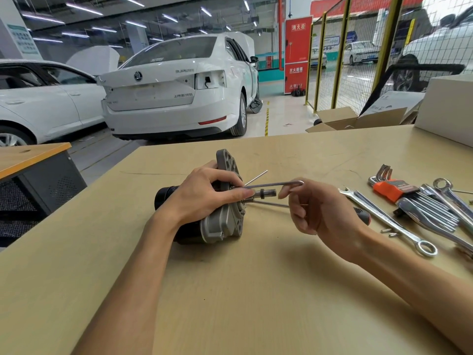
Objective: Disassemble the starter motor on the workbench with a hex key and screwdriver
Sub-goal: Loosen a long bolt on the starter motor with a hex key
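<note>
Your workbench (230, 290) fills the lower frame. The starter motor (220, 224) lies on it at centre. At right lie spanners (391, 221), a hex key set (394, 190) and small pins (389, 232); a white box (445, 108) sits upper right.

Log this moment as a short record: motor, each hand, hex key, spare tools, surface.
motor: starter motor lies on its side, flange end toward the right
left hand: left hand grips the motor from above
right hand: right hand pinches the hex key
hex key: hex key long arm reaches to the flange face, bend at the fingers
spare tools: wrenches and hex key set lie to the right
surface: workbench
</note>
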The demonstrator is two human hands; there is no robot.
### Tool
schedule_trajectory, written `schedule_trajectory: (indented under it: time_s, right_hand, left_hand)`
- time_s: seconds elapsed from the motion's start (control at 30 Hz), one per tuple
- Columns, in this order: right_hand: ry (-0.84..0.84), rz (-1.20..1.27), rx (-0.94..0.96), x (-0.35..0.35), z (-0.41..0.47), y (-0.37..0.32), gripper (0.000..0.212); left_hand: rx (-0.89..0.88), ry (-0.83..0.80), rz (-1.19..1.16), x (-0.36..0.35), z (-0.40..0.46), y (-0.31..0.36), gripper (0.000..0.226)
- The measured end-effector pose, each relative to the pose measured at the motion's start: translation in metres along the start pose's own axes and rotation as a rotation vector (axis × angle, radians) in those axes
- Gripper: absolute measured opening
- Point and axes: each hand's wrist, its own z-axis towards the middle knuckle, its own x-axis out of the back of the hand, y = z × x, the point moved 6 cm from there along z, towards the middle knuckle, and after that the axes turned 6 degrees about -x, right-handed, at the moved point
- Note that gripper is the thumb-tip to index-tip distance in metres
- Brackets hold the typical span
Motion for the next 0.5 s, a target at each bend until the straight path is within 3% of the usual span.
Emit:
schedule_trajectory:
  time_s: [0.3, 0.5]
  right_hand:
    - [0.022, -0.101, 0.026, 0.0019, -0.0006, 0.0014, 0.044]
    - [0.163, -0.101, -0.010, 0.0092, 0.0011, 0.0045, 0.030]
  left_hand:
    - [-0.003, -0.001, 0.007, 0.0001, -0.0005, 0.0035, 0.034]
    - [-0.007, 0.006, 0.007, 0.0002, -0.0003, 0.0033, 0.035]
